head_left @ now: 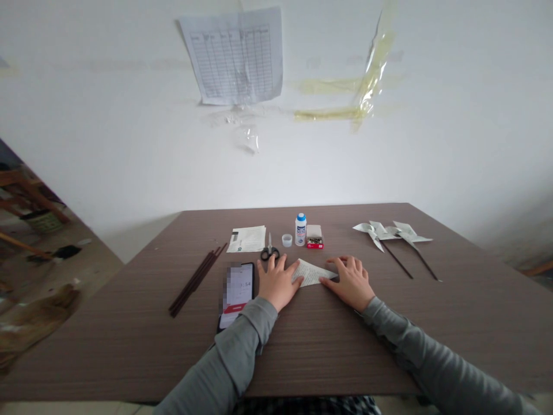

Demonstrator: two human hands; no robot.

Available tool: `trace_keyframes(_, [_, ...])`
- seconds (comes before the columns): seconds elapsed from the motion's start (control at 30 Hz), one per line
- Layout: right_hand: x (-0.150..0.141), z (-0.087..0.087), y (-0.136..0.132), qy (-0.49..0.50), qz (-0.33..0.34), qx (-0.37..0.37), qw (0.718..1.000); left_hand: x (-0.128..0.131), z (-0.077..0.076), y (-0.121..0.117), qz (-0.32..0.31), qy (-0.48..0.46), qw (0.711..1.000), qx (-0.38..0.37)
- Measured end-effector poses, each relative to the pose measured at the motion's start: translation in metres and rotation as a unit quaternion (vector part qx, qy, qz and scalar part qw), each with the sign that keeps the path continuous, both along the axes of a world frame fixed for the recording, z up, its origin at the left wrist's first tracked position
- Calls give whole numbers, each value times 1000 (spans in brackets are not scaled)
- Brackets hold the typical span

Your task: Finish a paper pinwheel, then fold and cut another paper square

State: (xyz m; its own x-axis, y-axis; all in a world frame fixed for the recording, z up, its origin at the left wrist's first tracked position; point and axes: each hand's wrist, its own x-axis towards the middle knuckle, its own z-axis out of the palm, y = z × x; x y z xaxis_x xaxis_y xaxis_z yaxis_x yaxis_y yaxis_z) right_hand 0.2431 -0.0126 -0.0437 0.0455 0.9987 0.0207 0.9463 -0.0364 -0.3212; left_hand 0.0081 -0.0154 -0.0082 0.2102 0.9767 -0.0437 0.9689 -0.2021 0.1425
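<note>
Bench [328,357]: stick bundle [196,280] left | phone [237,294] right of it | scissors [269,252] behind phone | glue bottle [300,229] right of scissors | pinwheels [391,235] far right | paper triangle [311,273] between left hand [276,282] and right hand [349,282]

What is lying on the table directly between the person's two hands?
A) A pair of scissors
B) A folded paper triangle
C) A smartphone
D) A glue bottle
B. The folded paper triangle lies between the left hand and the right hand, which touch its ends.

The left hand [276,282] and right hand [349,282] hide the ends of the folded paper [311,272]; the phone [238,291] screen is partly blurred; the wall chart [233,56] is too small to read.
</note>
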Motion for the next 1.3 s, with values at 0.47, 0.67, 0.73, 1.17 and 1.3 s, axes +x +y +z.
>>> trace_keyframes(0.47, [23, -11, 9, 21, -14, -14, 1000, 2, 4, -1, 11, -3, 1000, -10])
trace_keyframes(0.67, [27, -9, 10, 31, -30, -14, 999, 0, 0, 0, 8, -9, 1000, -2])
trace_keyframes(0.73, [28, -8, 11, 38, -38, -17, 998, 0, -1, 0, 7, -10, 1000, 4])
trace_keyframes(1.17, [45, -27, 29, 115, -22, 71, 991, 0, -4, 1, 5, -13, 1000, 7])
trace_keyframes(1.3, [39, -28, 25, 102, 29, 77, 991, 0, -5, 1, 4, -10, 1000, 2])
